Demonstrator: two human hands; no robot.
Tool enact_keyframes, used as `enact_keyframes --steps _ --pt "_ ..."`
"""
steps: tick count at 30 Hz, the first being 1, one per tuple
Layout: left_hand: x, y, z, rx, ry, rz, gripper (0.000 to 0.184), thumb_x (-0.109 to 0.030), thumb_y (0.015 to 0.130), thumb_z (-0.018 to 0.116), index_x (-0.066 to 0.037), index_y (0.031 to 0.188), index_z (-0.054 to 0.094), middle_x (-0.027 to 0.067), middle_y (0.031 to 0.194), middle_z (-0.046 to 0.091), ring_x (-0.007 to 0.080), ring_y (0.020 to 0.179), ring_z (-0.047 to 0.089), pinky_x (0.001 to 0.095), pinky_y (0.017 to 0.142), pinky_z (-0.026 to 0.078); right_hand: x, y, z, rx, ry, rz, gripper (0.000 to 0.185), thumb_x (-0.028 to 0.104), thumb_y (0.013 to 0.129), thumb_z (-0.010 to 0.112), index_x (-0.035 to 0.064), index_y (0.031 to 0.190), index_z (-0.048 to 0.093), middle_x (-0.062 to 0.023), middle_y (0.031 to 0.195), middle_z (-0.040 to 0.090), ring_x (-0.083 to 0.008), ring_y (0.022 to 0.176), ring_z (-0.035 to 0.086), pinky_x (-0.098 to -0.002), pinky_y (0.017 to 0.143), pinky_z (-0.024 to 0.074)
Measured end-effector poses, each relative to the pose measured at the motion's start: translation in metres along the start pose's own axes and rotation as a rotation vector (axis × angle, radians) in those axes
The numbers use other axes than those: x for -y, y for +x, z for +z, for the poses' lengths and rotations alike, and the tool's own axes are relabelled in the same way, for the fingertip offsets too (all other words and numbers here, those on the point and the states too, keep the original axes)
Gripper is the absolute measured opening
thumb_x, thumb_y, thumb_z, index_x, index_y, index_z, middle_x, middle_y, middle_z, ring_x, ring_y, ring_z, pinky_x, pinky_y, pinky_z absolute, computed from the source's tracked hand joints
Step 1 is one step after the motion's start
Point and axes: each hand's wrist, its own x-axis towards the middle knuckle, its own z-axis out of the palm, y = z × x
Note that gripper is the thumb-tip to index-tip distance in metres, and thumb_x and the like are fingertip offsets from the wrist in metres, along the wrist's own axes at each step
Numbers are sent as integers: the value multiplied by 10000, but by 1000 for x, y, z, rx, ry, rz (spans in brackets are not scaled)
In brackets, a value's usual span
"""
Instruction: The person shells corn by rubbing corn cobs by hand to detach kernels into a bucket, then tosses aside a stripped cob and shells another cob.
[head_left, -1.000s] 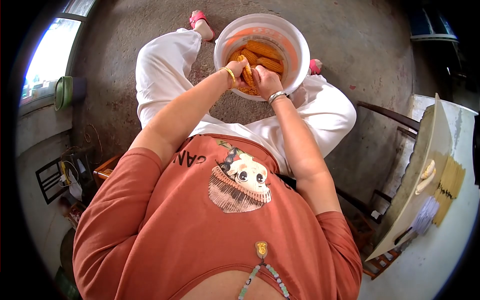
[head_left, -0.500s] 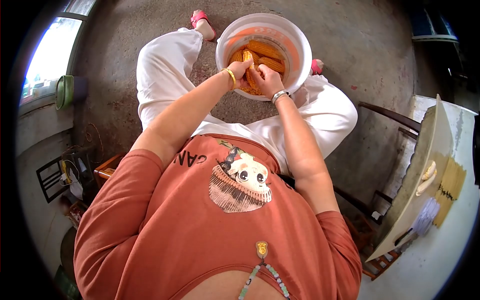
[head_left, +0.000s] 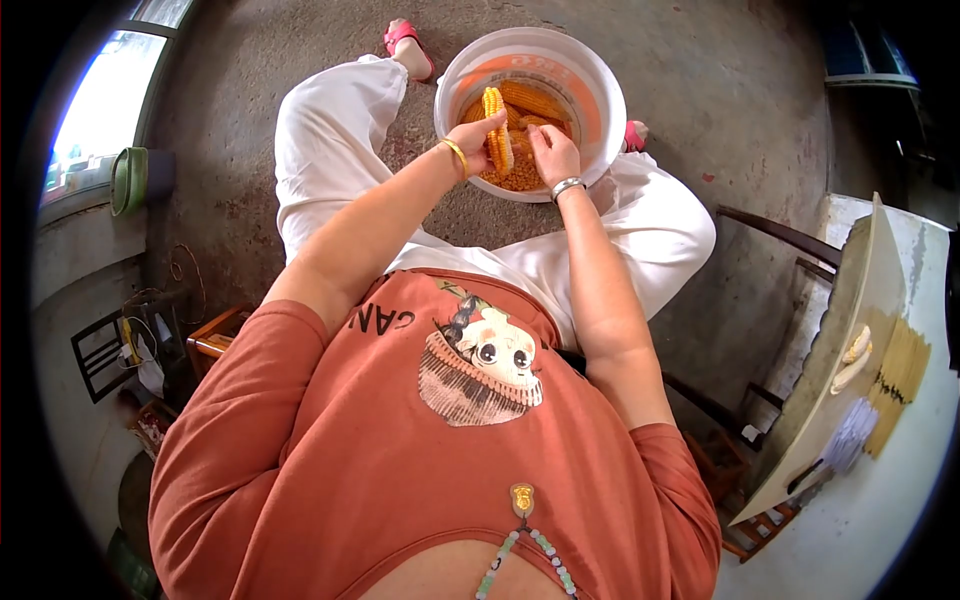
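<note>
My left hand (head_left: 476,144), with a gold bangle at the wrist, grips an ear of corn (head_left: 497,128) upright over the bucket. The cob has yellow kernels, with a paler strip along its right side. My right hand (head_left: 554,157), wearing a silver bracelet, is just right of the cob and apart from it. Its fingers are curled together; whatever lies between them is hidden. Both hands are over a white bucket (head_left: 606,120) with orange print. Inside it lie more corn cobs (head_left: 532,98) and loose kernels (head_left: 522,178).
The bucket stands on a concrete floor (head_left: 700,90) between my knees. To the right is a light-topped table (head_left: 845,420) with a pale object and yellow sticks on it. A dark wooden bar (head_left: 780,232) juts out beside it. A green bin (head_left: 128,182) stands at the left.
My right hand has moved right, away from the cob, and its fingers are closed. The cob in my left hand now stands more upright and shows more of its length.
</note>
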Motion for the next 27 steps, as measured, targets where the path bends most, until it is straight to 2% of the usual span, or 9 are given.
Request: enact_keyframes --steps 3,10,13,14,16,20,21,26,27 --pt "0 5 -4 13 -19 -8 440 -373 938 477 -69 1244 394 147 1156 540 311 1068 548 523 951 383 12 -4 -5 78 -20 83 390 413 869 552 29 879 618 -160 830 654 -339 767 627 -377 671 494" --pt "1 7 -9 27 -161 16 408 -343 943 473 -57 1228 410 168 1114 543 312 1045 540 526 956 394 17 -15 4 257 124 -124 339 362 838 598 27 895 606 -154 810 658 -292 736 635 -362 657 487" --pt "-8 -5 -1 -99 37 -61 456 -315 941 480 -59 1298 360 185 1193 506 334 1094 517 584 937 385 6 -1 2 170 310 -4 282 307 831 612 27 866 607 -111 731 635 -212 655 608 -325 612 471" --pt "-7 -4 2 -204 68 -31 465 -307 936 488 -61 1309 358 177 1209 498 331 1094 522 597 921 388 1 0 -1 130 430 38 256 282 841 605 28 811 606 -40 640 573 -119 586 545 -276 552 442" --pt "-2 2 12 -415 130 30 486 -291 928 502 -64 1331 354 163 1240 481 323 1094 531 623 889 394 -5 5 -7 98 514 80 262 273 852 595 33 748 600 19 600 513 -68 530 484 -240 492 404" --pt "3 -9 23 -395 325 326 477 -295 927 486 -41 1320 390 138 1272 460 264 1040 580 498 864 451 -8 7 -14 142 714 329 221 280 847 602 65 800 626 23 654 533 -61 482 456 -199 438 382" --pt "16 33 -6 -229 351 374 462 -346 931 469 -31 1269 458 117 1177 534 210 995 585 357 822 463 -8 7 -14 176 764 347 241 309 837 612 72 794 622 25 630 517 -58 471 440 -200 425 371" --pt "16 -5 13 -92 1110 430 489 -476 928 453 -26 1033 614 22 842 572 115 808 521 272 716 441 -3 10 -24 34 727 502 485 492 864 544 24 792 646 17 626 528 -81 495 463 -223 448 380" --pt "15 -12 19 -61 1024 357 494 -482 930 449 -27 1029 611 19 841 568 115 794 517 269 710 438 -3 10 -22 22 682 472 515 516 867 529 20 793 643 13 630 533 -87 495 467 -227 452 381"
